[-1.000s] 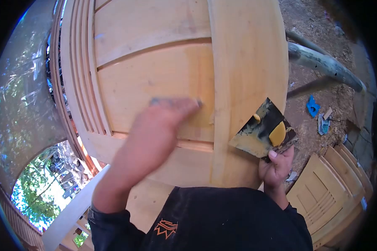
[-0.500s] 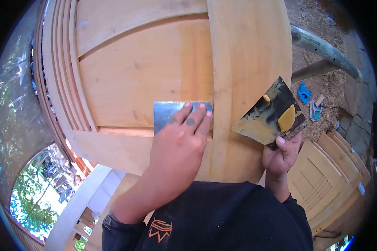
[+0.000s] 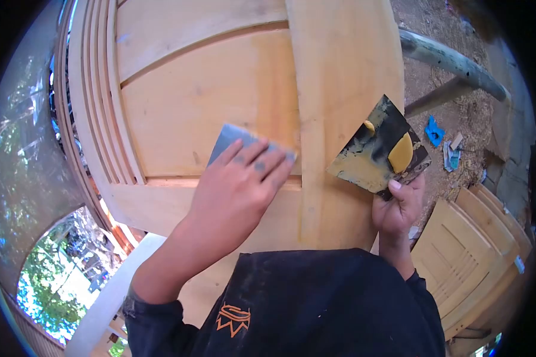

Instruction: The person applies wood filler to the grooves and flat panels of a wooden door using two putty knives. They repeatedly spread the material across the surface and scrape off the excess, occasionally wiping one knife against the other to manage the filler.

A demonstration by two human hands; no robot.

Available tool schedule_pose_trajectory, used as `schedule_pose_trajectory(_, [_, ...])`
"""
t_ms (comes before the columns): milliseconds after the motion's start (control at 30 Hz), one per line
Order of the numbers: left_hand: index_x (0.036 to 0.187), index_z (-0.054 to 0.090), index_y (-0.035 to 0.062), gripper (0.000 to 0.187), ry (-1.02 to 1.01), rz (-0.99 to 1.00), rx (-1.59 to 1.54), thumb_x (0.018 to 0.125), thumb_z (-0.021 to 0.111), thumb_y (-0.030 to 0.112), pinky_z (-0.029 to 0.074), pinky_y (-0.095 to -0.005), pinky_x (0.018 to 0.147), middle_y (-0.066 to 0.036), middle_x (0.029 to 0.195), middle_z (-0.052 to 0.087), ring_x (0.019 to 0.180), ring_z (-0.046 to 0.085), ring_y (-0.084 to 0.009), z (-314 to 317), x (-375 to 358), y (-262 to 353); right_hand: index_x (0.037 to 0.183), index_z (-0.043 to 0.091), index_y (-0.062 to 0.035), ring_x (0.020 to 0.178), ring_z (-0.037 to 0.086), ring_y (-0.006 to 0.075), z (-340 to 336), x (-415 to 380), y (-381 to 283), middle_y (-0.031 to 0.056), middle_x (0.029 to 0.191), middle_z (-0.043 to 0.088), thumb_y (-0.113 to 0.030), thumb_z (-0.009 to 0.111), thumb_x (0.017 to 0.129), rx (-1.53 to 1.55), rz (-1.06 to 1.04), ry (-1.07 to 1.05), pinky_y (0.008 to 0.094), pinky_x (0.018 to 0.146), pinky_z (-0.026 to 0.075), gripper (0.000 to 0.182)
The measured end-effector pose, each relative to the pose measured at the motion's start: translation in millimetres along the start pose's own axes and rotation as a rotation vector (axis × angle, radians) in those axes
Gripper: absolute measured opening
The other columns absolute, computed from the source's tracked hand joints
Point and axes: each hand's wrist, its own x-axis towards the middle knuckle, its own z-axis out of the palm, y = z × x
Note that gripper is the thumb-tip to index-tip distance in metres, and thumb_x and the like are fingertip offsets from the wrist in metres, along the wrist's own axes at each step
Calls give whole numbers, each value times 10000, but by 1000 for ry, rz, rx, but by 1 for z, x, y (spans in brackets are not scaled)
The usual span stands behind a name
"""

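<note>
My left hand (image 3: pixel 235 178) is closed on a flat metal scraper (image 3: pixel 223 140), its fingers pressed over the blade. The scraper is tilted and slightly blurred, over the lower part of a recessed panel in a pale wooden door (image 3: pixel 345 53). At the right, my right hand (image 3: pixel 399 205) grips a dark, smeared square plate (image 3: pixel 372 154) by its lower corner, thumb on top. A thick lump of yellow putty (image 3: pixel 401 153) sits on that plate, with a smaller dab near its upper left edge. A yellowish smear shows on the panel above the scraper.
A metal tube frame (image 3: pixel 452 62) stands beyond the door's right side. Blue scraps (image 3: pixel 434 131) lie on the littered ground. Several wooden door panels (image 3: pixel 452 262) lean at the lower right. A pale board (image 3: pixel 110 285) is at the lower left.
My left hand has moved left and turned the scraper from square to tilted. The plate in my right hand has shifted slightly up and left in view. The whole view has shifted a little.
</note>
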Motion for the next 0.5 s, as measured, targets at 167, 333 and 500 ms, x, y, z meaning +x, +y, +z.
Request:
schedule_pose_trajectory(167, [1032, 631, 109, 317, -48, 348, 262, 717, 589, 102, 389, -427, 971, -69, 1078, 583, 1097, 521, -262, -29, 2, -24, 1299, 320, 43, 1189, 458, 282, -2, -2, -2, 168, 1273, 459, -26, 436, 759, 10, 43, 20, 407, 1027, 340, 558])
schedule_pose_trajectory(333, [979, 634, 57, 233, -185, 691, 469, 755, 597, 110, 409, -414, 924, -59, 1027, 558, 1037, 525, -237, -28, 41, -42, 1310, 313, 40, 1194, 457, 274, -2, -3, -3, 160, 1280, 458, -23, 444, 757, 4, 50, 66, 400, 1020, 355, 572])
schedule_pose_trajectory(500, [997, 631, 66, 257, -123, 826, 397, 743, 601, 99, 407, -405, 938, -66, 1033, 561, 1044, 531, -238, -21, 59, -59, 1327, 297, 40, 1211, 445, 269, 5, 2, -3, 162, 1295, 448, -32, 449, 754, -36, 5, 26, 387, 1031, 348, 597])
